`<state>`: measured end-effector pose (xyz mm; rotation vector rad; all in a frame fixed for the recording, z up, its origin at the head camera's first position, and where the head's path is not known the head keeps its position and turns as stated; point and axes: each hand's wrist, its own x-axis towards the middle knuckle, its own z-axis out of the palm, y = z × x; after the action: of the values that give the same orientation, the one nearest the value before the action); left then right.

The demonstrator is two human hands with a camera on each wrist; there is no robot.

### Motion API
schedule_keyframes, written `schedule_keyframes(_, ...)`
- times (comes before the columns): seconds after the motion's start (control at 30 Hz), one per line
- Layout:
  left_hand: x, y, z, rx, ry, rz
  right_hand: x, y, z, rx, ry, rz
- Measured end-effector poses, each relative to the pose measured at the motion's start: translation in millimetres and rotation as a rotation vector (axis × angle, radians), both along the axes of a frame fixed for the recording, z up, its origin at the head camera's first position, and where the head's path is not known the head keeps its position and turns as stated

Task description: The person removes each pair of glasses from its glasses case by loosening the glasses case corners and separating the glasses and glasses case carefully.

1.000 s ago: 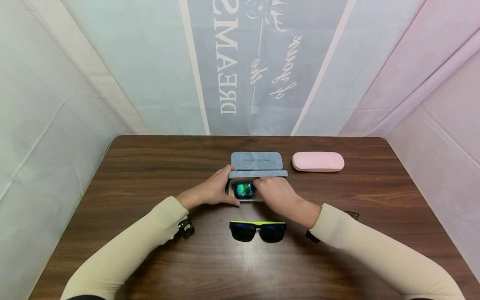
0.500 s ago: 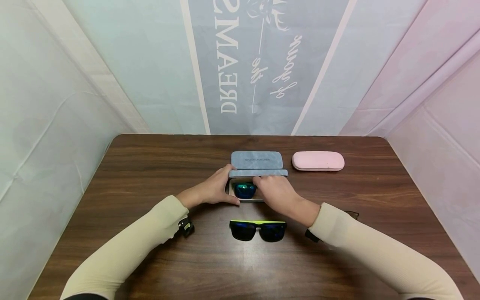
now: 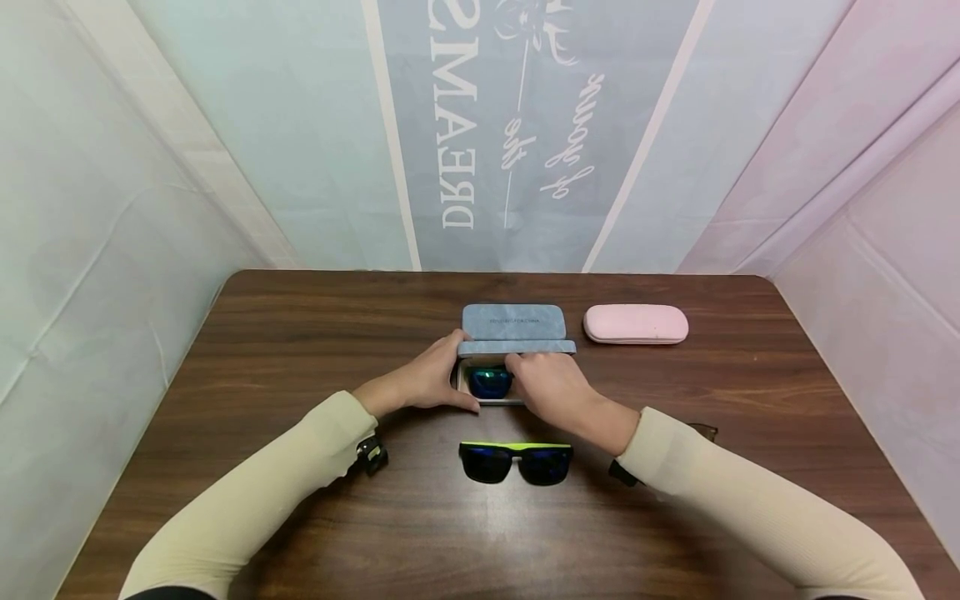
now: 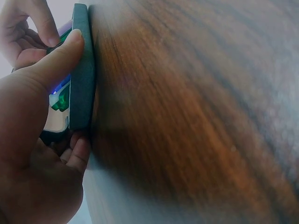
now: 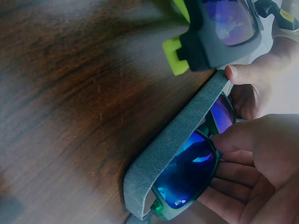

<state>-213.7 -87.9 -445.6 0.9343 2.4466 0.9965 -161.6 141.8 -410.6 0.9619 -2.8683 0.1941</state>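
Observation:
A blue eyeglass case [image 3: 517, 347] stands open in the middle of the table, its lid raised at the back. Inside lies a pair of sunglasses [image 3: 490, 383] with mirrored blue-green lenses; the right wrist view shows both lenses in their dark green frame [image 5: 216, 165]. My left hand [image 3: 427, 379] grips the case's left end, thumb on the front wall [image 4: 81, 84] and fingers round the end. My right hand [image 3: 555, 387] reaches into the case and pinches the sunglasses near the bridge between thumb and fingers. It hides the right part of them in the head view.
Black and lime sunglasses [image 3: 516, 463] lie in front of the case. A lettered blue panel [image 3: 513, 321] is right behind it; whether it is a separate case I cannot tell. A closed pink case [image 3: 636, 323] lies back right. Glasses [image 3: 705, 431] show partly behind the right sleeve.
The mirrored sunglasses in the case have tilted slightly, their lens turning from bright green to darker blue-green. Both hands have stayed almost still.

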Motion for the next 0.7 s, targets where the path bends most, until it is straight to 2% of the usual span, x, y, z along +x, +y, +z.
schedule_keyframes(0.7, -0.2, -1.9, -0.5, -0.032, -0.004, -0.005, 1.7, 1.2, 1.7, -0.003, -0.001, 0.016)
